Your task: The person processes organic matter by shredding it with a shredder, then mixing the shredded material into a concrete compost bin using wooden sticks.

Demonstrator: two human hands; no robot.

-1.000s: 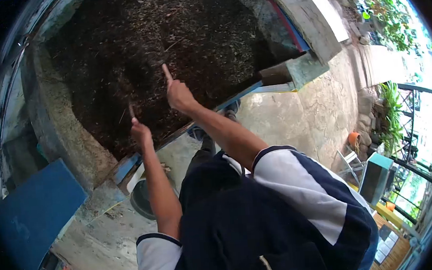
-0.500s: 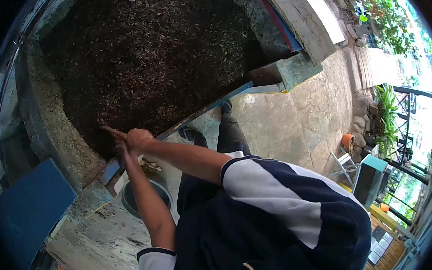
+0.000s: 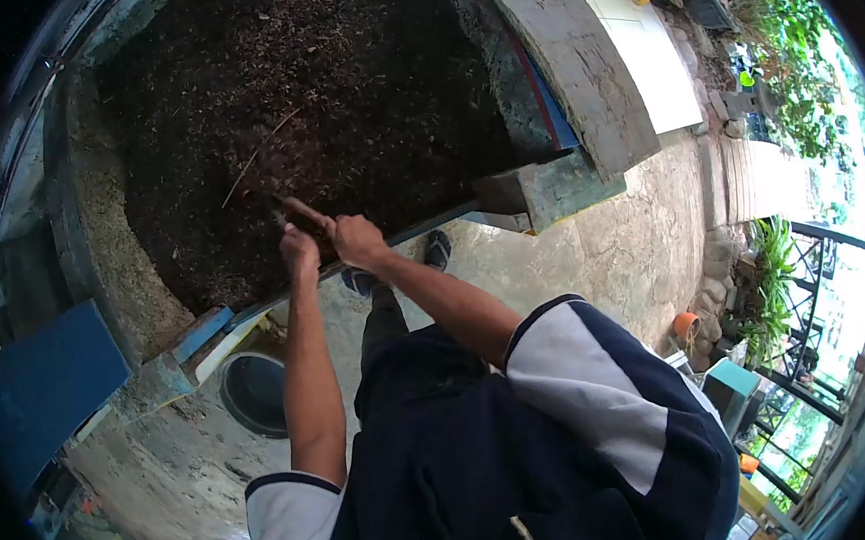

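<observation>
Dark soil mixed with dry bits point(image 3: 341, 106) fills a walled bed. Over its near edge, my right hand point(image 3: 358, 240) is closed around a brown stick-like piece point(image 3: 306, 212) that slants up to the left. My left hand point(image 3: 299, 251) is just left of it, its fingers curled close to the same piece; what it holds, if anything, is too small to make out. A thin curved twig point(image 3: 259, 159) lies on the soil beyond my hands.
A round dark tub point(image 3: 256, 393) stands on the stone floor point(image 3: 572, 250) below the bed. A blue board point(image 3: 54, 382) is at the left. The bed's thick wall point(image 3: 578, 59) runs along the right. An orange pot point(image 3: 686, 324) sits farther right.
Both hands have moved right along the bed's near edge, and they are now a little apart. The brown piece moved with them. The view has shifted, and the thin twig now shows clearly.
</observation>
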